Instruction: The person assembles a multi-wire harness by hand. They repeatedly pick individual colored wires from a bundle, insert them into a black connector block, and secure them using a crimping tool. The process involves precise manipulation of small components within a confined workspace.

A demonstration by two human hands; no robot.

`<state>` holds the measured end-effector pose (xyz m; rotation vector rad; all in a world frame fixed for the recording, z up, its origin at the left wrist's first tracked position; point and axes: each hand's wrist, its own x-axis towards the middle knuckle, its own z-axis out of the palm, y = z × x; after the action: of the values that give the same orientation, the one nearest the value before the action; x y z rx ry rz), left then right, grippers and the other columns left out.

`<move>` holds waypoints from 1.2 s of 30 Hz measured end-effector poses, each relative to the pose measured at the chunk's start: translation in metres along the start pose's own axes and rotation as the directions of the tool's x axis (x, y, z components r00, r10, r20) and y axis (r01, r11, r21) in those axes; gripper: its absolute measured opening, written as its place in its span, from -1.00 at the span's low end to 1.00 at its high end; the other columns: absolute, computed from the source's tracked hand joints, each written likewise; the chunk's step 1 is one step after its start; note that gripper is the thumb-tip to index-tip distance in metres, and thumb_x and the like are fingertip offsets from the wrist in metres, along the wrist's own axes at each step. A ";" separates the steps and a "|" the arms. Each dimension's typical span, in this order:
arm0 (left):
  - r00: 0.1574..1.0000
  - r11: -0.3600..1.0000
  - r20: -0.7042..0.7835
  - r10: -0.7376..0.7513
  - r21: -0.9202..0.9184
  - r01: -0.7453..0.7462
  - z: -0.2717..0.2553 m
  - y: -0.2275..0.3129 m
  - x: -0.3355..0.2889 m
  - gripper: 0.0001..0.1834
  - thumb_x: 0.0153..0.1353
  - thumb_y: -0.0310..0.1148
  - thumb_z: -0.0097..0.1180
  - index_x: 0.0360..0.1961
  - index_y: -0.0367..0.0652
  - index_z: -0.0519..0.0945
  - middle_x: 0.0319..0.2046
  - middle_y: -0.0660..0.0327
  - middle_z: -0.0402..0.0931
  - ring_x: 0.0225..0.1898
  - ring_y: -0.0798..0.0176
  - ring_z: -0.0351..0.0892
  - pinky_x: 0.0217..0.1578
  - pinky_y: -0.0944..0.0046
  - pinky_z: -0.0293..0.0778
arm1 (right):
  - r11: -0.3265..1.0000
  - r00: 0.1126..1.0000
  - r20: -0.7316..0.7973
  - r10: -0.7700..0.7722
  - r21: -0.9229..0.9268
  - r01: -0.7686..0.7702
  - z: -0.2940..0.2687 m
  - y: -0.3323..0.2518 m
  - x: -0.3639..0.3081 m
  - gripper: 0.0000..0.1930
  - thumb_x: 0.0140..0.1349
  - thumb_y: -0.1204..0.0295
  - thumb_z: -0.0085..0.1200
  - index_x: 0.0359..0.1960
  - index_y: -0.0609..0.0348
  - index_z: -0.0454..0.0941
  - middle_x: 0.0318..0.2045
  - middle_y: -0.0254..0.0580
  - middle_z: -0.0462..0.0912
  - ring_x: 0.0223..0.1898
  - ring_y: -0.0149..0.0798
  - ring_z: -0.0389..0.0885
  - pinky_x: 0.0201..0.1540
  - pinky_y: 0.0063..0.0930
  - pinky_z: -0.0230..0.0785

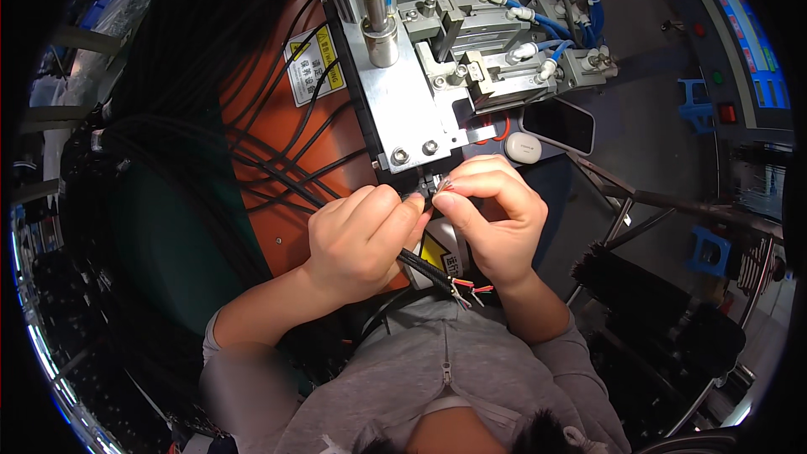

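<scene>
My left hand (357, 240) is closed around a black cable (433, 271), its thumb and index finger beside a small dark part below the machine's metal plate (402, 101). Facing it, my right hand (502, 223) pinches a few thin stripped wires (443, 186) between thumb and index finger. Their tips are too small to make out clearly. Under my hands, further black cables end in loose red, white and yellow wires (468, 289), which hang free near my grey top.
Pneumatic clamps with blue hoses (538, 21) stand behind the plate. A phone (559, 126) and a white rounded case (523, 148) lie to the right. Many black cables (181, 42) drape over the orange surface (290, 181) at left. A screen (752, 42) stands far right.
</scene>
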<state>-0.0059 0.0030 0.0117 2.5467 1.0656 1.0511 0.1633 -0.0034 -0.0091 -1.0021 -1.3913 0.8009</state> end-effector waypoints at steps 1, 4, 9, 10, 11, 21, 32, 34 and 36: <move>1.000 1.000 0.006 -0.005 0.011 0.005 0.000 0.000 -0.001 -0.82 -0.12 -0.54 0.29 -0.43 -0.27 0.58 -0.63 0.21 0.36 -0.66 0.25 0.40 -0.67 0.28 0.27 | 0.995 0.998 0.000 -0.058 -0.079 0.058 0.000 -0.001 0.001 -0.86 -0.07 0.61 0.32 -0.45 0.27 0.61 -0.46 -0.17 0.63 -0.39 -0.28 0.58 -0.30 -0.48 0.40; 1.000 0.999 0.024 -0.013 0.037 0.013 0.002 0.001 -0.003 -0.83 -0.12 -0.54 0.28 -0.43 -0.27 0.58 -0.63 0.22 0.34 -0.66 0.25 0.38 -0.67 0.27 0.26 | 0.980 0.996 0.034 -0.087 -0.176 0.092 -0.001 -0.003 0.004 -0.85 -0.08 0.61 0.32 -0.46 0.24 0.59 -0.47 -0.17 0.62 -0.41 -0.25 0.57 -0.32 -0.46 0.38; 0.999 1.000 0.028 -0.020 0.007 0.020 0.004 0.000 -0.003 -0.83 -0.10 -0.53 0.28 -0.43 -0.26 0.58 -0.62 0.23 0.32 -0.65 0.25 0.37 -0.67 0.27 0.25 | 0.980 0.997 0.075 -0.029 -0.194 0.044 -0.007 -0.003 0.002 -0.85 -0.09 0.61 0.31 -0.48 0.22 0.56 -0.49 -0.18 0.59 -0.44 -0.24 0.53 -0.36 -0.46 0.35; 0.999 0.999 0.036 -0.022 0.024 0.022 0.004 0.000 -0.003 -0.83 -0.10 -0.53 0.28 -0.43 -0.26 0.58 -0.62 0.23 0.32 -0.65 0.25 0.37 -0.67 0.27 0.25 | 0.966 0.994 0.062 -0.089 -0.239 0.101 -0.006 -0.003 0.001 -0.84 -0.09 0.61 0.31 -0.49 0.22 0.56 -0.50 -0.18 0.58 -0.45 -0.24 0.52 -0.36 -0.46 0.34; 0.999 0.999 0.044 -0.025 0.041 0.023 0.004 0.000 -0.004 -0.83 -0.11 -0.53 0.29 -0.43 -0.26 0.58 -0.62 0.23 0.32 -0.65 0.25 0.37 -0.67 0.27 0.25 | 0.946 0.988 0.052 -0.149 -0.283 0.157 -0.003 -0.002 0.000 -0.84 -0.09 0.62 0.31 -0.50 0.22 0.55 -0.51 -0.18 0.57 -0.46 -0.24 0.51 -0.37 -0.45 0.33; 0.995 0.989 -0.014 0.100 0.115 -0.097 0.010 -0.006 -0.008 -0.75 -0.05 -0.45 0.16 -0.26 -0.15 0.63 -0.59 0.37 0.24 -0.60 0.46 0.31 -0.68 0.44 0.19 | 0.751 0.795 0.290 0.533 0.271 -0.602 -0.027 0.001 -0.003 -0.92 0.07 0.58 0.16 -0.46 0.31 0.50 -0.48 -0.20 0.55 -0.40 -0.36 0.48 -0.28 -0.52 0.32; 0.984 0.962 0.174 -0.044 0.273 -0.005 0.013 0.007 -0.007 -0.66 -0.03 -0.50 0.18 -0.15 -0.09 0.66 -0.60 0.33 0.17 -0.62 0.43 0.30 -0.69 0.42 0.24 | 0.884 0.979 0.177 0.103 -0.467 -0.009 -0.012 0.017 -0.003 -0.94 -0.02 0.60 0.16 -0.51 0.24 0.51 -0.55 -0.17 0.53 -0.47 -0.14 0.47 -0.39 -0.35 0.32; 0.978 0.952 0.202 -0.055 0.307 -0.010 0.011 0.011 -0.006 -0.67 -0.02 -0.51 0.17 -0.15 -0.09 0.66 -0.59 0.33 0.16 -0.61 0.43 0.30 -0.69 0.43 0.24 | 0.884 0.983 0.167 0.078 -0.466 0.009 -0.013 0.016 -0.004 -0.94 -0.02 0.60 0.15 -0.52 0.24 0.51 -0.54 -0.16 0.52 -0.45 -0.13 0.47 -0.38 -0.35 0.32; 0.979 0.951 0.196 -0.057 0.310 -0.007 0.012 0.010 -0.006 -0.67 -0.01 -0.51 0.17 -0.15 -0.09 0.66 -0.60 0.33 0.15 -0.61 0.44 0.30 -0.69 0.44 0.24 | 0.895 0.992 0.125 -0.013 -0.441 0.067 -0.010 0.022 -0.007 -0.94 -0.02 0.60 0.15 -0.52 0.24 0.51 -0.54 -0.15 0.52 -0.44 -0.13 0.47 -0.38 -0.35 0.32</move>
<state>0.0046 -0.0078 0.0040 2.7956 1.2876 0.6390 0.1752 -0.0017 -0.0308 -1.2853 -1.7407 0.5239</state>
